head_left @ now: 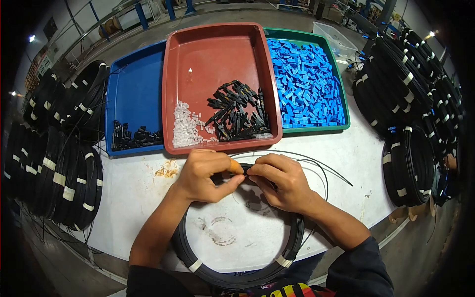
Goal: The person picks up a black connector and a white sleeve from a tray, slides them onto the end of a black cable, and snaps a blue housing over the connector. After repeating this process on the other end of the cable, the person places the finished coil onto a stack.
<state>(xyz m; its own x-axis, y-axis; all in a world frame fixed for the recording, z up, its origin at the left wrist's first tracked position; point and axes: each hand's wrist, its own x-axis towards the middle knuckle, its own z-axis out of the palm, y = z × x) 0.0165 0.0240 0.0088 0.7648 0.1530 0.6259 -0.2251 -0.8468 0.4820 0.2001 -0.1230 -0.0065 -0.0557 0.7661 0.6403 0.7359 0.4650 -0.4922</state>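
Observation:
A coil of black cable [185,247] lies on the white table in front of me, with pale tape bands around its lower part. At the coil's top, my left hand [210,175] pinches something dark, and an orange covering shows on one finger. Right beside it, my right hand [279,180] is closed on the same spot, fingertips nearly touching those of the left. The small piece between them is too hidden to make out. A loose cable end [341,179] stretches out to the right of my right hand.
Behind my hands stand a blue tray [133,84] with black parts, a red tray [213,47] with white and black pieces, and a green tray [345,106] of blue connectors. Cable coils are stacked left [64,178] and right [408,168]. Orange crumbs [167,171] lie near the red tray.

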